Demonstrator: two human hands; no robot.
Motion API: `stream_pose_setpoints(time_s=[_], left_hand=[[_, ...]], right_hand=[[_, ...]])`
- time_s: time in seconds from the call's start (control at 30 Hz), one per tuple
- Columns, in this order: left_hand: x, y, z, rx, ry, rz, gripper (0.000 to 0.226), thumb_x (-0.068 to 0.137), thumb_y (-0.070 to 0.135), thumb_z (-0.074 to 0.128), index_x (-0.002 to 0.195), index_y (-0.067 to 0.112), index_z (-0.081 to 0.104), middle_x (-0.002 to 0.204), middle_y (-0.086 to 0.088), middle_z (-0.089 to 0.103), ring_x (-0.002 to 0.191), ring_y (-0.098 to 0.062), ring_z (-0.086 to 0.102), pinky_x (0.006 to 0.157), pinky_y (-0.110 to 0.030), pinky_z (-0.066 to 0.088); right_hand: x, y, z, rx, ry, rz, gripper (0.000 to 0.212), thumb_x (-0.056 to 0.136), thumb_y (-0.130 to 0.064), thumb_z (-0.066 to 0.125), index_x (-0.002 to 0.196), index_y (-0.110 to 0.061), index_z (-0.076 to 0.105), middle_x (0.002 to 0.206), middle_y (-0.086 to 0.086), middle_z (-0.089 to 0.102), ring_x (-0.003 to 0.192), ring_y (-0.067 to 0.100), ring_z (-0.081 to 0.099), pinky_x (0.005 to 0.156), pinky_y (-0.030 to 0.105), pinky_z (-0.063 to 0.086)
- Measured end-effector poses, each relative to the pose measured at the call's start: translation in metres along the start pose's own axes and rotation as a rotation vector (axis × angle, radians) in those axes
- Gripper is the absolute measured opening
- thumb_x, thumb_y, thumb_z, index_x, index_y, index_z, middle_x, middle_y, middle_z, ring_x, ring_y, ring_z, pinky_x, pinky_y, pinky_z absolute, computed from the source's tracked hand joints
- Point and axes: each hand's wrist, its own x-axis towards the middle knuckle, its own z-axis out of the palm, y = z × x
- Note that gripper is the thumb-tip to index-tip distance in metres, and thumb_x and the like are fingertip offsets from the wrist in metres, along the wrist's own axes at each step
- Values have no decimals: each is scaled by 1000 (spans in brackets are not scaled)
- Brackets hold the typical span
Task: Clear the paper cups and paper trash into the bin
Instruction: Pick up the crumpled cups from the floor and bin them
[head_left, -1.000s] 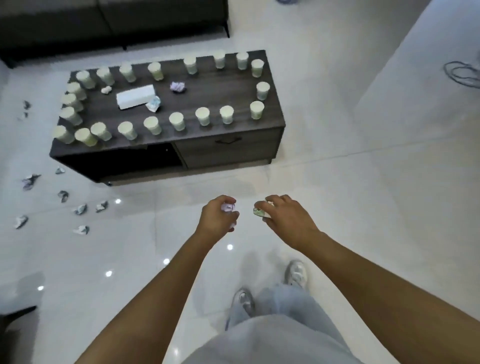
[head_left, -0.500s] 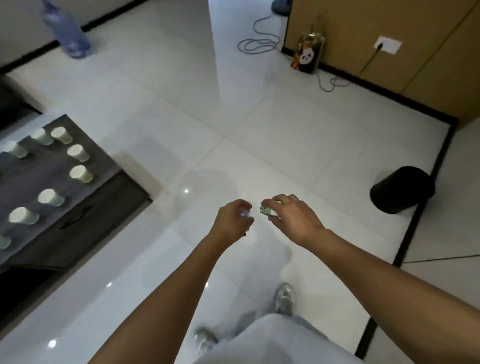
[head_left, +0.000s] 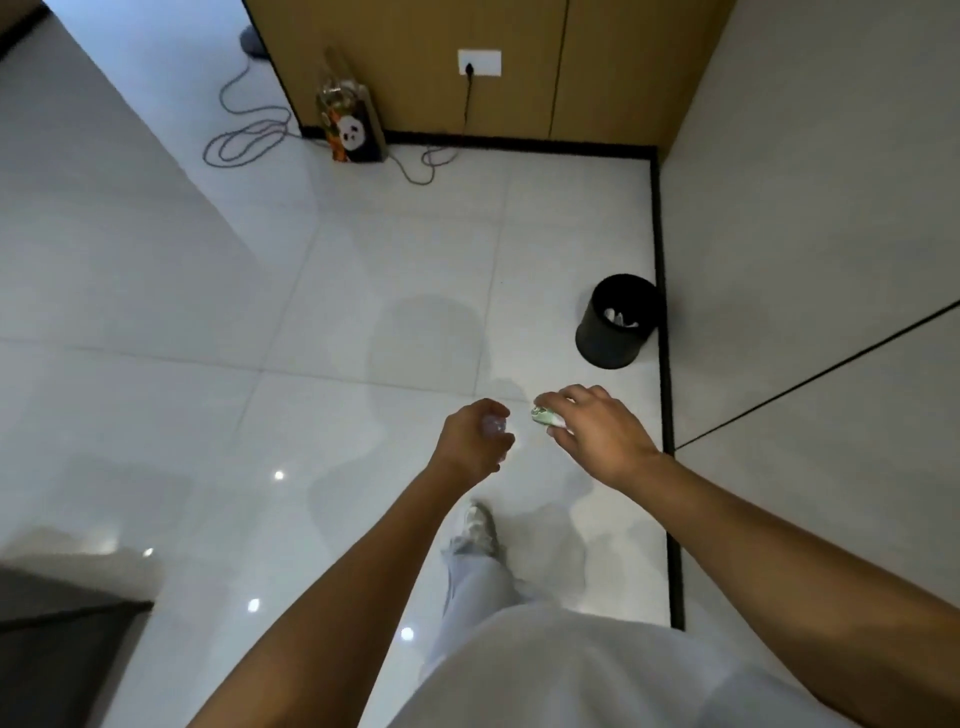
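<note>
My left hand (head_left: 472, 441) is curled round a small crumpled purplish-white paper wad (head_left: 492, 425). My right hand (head_left: 592, 423) pinches a crumpled white and green paper wad (head_left: 545, 415) at its fingertips. Both hands are held out in front of me above the white tile floor. A round black bin (head_left: 618, 325) stands on the floor ahead and to the right, by the black baseboard, with some white trash inside. The hands are short of the bin and to its left.
A corner of the dark coffee table (head_left: 57, 639) shows at the lower left. A panda-print bag (head_left: 353, 127) and loose cables (head_left: 249, 137) lie by the wooden wall ahead. A white wall (head_left: 805, 208) closes the right side.
The view has swung right, away from the table of cups. The bin now lies nearer and more ahead. Both hands keep their paper wads.
</note>
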Motion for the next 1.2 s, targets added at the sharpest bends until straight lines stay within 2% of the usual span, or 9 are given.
stream_pose_setpoints(time_s=[0.2, 0.37, 0.6, 0.73, 0.9, 1.03, 1.2], left_hand=[[115, 76, 27, 111, -150, 46, 29, 85, 1, 61, 113, 7, 59, 103, -14, 62, 80, -28, 64, 78, -40, 59], [212, 139, 44, 172, -241, 60, 27, 82, -4, 61, 108, 4, 60, 95, -21, 65, 74, -28, 63, 74, -38, 56], [318, 207, 88, 259, -309, 58, 21, 82, -1, 62, 101, 9, 61, 78, -14, 62, 64, -27, 60, 68, -41, 56], [376, 237, 129, 354, -337, 93, 21, 83, 3, 63, 102, 11, 62, 82, -8, 62, 71, -31, 67, 73, -44, 59], [451, 264, 179, 353, -300, 31, 24, 83, 6, 64, 107, 10, 62, 89, -6, 63, 78, -32, 69, 76, -47, 58], [506, 266, 205, 389, -297, 18, 26, 83, 8, 65, 108, 14, 63, 100, -9, 66, 87, -33, 67, 82, -48, 56], [559, 244, 218, 465, -278, 10, 26, 86, 10, 64, 112, 14, 61, 104, -4, 63, 92, -27, 64, 86, -42, 55]], right_hand=[[64, 81, -26, 66, 38, 170, 39, 96, -27, 50, 134, -30, 46, 129, 0, 54, 113, 25, 49, 91, 35, 44], [131, 146, -56, 123, 73, 305, 39, 96, -26, 50, 134, -29, 48, 129, 3, 55, 114, 26, 49, 94, 35, 43], [193, 226, -83, 220, 126, 410, 40, 94, -22, 55, 135, -22, 52, 127, 6, 56, 111, 30, 52, 89, 38, 46], [234, 287, -88, 245, 92, 438, 44, 95, -23, 54, 138, -26, 47, 131, 5, 54, 114, 27, 52, 91, 33, 45], [290, 369, -86, 235, 37, 459, 44, 95, -26, 54, 138, -24, 46, 134, 5, 53, 116, 26, 52, 92, 31, 44], [329, 419, -71, 268, 10, 480, 45, 93, -22, 57, 137, -23, 48, 132, 7, 54, 115, 30, 52, 91, 34, 44], [369, 458, -34, 353, 71, 470, 41, 86, -11, 64, 127, -13, 59, 117, 14, 63, 102, 34, 59, 81, 36, 49]])
